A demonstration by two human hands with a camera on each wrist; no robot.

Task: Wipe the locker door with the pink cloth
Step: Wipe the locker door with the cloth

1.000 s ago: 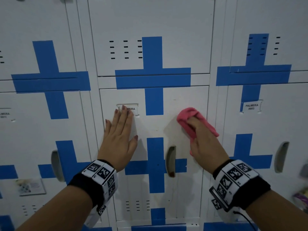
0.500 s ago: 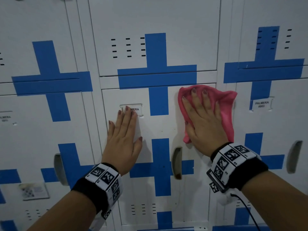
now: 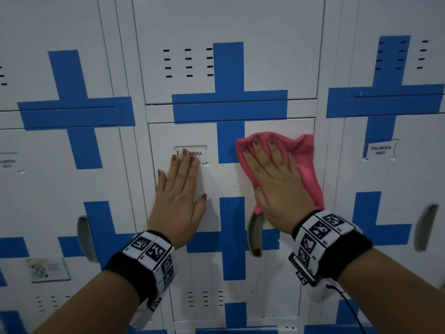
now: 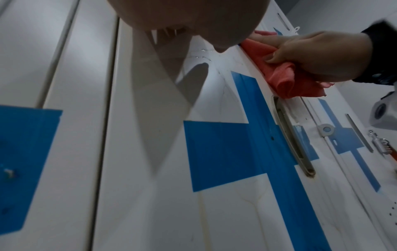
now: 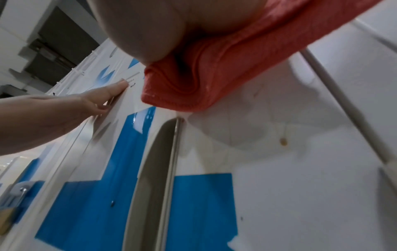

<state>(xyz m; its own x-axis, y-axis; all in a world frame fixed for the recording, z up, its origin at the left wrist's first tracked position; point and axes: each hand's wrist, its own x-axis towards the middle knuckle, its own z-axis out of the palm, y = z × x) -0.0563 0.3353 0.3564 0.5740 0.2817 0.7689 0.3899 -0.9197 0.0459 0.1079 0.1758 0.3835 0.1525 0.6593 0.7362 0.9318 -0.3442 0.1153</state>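
The locker door [image 3: 224, 182] is white with blue cross stripes. My right hand [image 3: 269, 165] lies flat with spread fingers on the pink cloth [image 3: 308, 165], pressing it against the door's upper right part, just above the handle recess [image 3: 255, 232]. My left hand [image 3: 183, 169] rests flat on the door's left half, its fingertips over the name label [image 3: 198, 153]. The left wrist view shows the right hand [image 4: 311, 54] on the bunched cloth [image 4: 285, 81]. In the right wrist view the cloth [image 5: 204, 76] hangs under my palm, with wet streaks and a yellowish spot [image 5: 283, 141] on the door below.
Matching lockers stand on both sides and above. The right one carries a label [image 3: 380, 150] and a handle recess [image 3: 426, 227]. A small sticker [image 3: 48, 268] sits on the lower left locker. A padlock with keys [image 4: 380, 144] hangs further right.
My right hand rose from beside the handle, spread the bunched cloth flat near the door's top right, then slid it slightly left and down. The left hand stayed put.
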